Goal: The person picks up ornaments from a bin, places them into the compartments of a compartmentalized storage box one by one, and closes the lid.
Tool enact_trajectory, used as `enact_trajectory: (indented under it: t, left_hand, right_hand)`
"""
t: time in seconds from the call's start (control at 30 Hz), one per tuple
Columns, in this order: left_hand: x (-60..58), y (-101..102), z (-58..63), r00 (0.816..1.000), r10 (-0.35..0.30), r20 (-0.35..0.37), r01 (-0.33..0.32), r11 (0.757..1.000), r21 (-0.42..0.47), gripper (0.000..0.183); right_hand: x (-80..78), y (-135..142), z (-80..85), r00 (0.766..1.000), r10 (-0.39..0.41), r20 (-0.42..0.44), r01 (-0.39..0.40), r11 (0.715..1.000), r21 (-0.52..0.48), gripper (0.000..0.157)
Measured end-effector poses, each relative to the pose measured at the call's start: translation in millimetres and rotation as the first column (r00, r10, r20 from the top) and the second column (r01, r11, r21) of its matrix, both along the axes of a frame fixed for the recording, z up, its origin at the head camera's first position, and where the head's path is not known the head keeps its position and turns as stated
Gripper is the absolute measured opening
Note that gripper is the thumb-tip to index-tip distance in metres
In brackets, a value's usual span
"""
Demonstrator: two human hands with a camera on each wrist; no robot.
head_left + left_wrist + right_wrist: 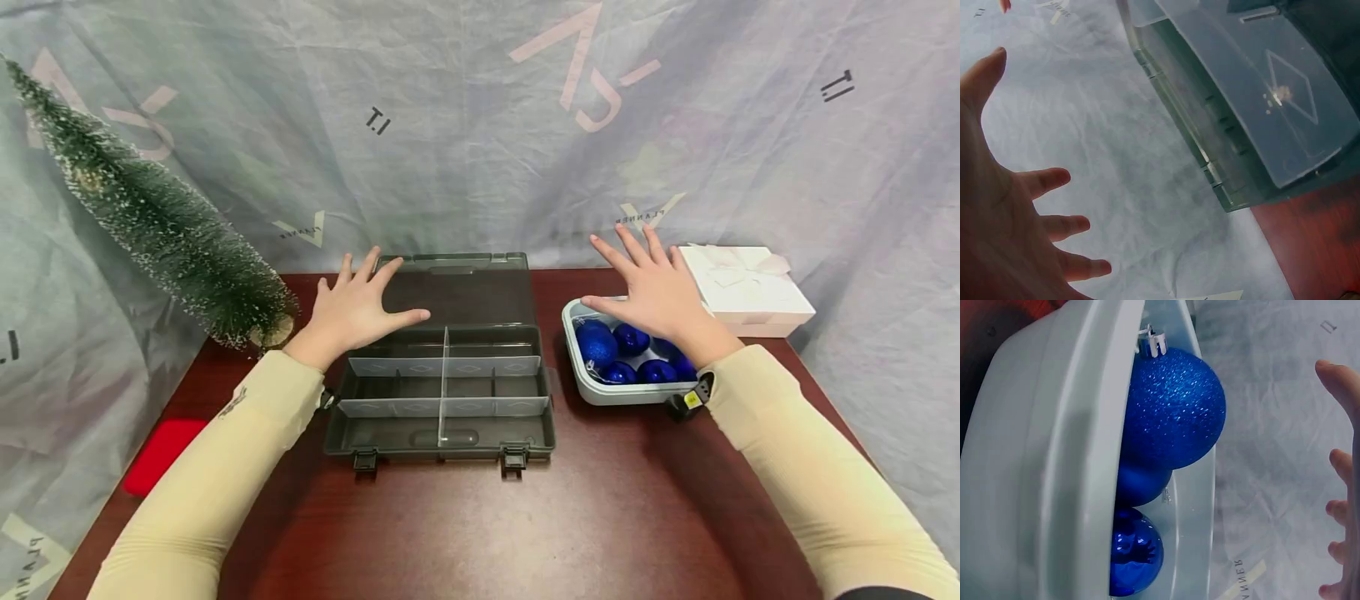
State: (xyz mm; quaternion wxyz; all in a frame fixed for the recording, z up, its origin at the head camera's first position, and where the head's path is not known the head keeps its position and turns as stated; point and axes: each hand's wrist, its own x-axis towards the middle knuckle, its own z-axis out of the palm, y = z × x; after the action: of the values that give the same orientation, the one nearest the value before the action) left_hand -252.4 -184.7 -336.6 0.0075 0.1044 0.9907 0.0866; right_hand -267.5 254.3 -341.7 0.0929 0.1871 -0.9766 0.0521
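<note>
Left hand (347, 313) and right hand (657, 297) are splayed, empty; right of the compartment case (438, 454), round baubles (597, 343) could spill if their tub (637, 395) were bumped.

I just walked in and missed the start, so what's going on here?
Nothing is being handled at this moment. Someone's left grip and right grip are both spread wide, holding nothing. The left is near an open divided case with its lid tipped back; the right is by a pale tub of blue ornaments. No ornaments show in the case's compartments.
</note>
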Motion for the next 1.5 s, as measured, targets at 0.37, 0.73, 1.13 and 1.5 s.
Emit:
enact_trajectory:
  t: [0.37,0.73,1.13,1.5]
  left_hand:
    - [27.8,-22,6.2,0.985,-0.059,-0.163,0.088,0.98,0.176,0.08]
    - [44.5,-67,-31.1,0.992,0.036,0.118,-0.077,0.925,0.373,0.081]
    - [58.9,-83,-67.7,0.928,-0.042,0.37,-0.253,0.659,0.708,0.074]
    - [60.2,-93,-87.7,0.885,-0.18,0.429,-0.304,0.475,0.826,0.064]
  right_hand:
    - [17.2,-3,6.4,0.995,0.071,-0.073,-0.082,0.985,-0.153,0.08]
    - [30.3,-5,-12.5,0.977,0.201,-0.075,-0.215,0.919,-0.331,0.06]
    - [39.7,-4,-32.3,0.969,0.247,-0.015,-0.234,0.896,-0.378,0.059]
    - [42.3,6,-49.3,0.957,0.268,0.113,-0.192,0.874,-0.447,0.051]
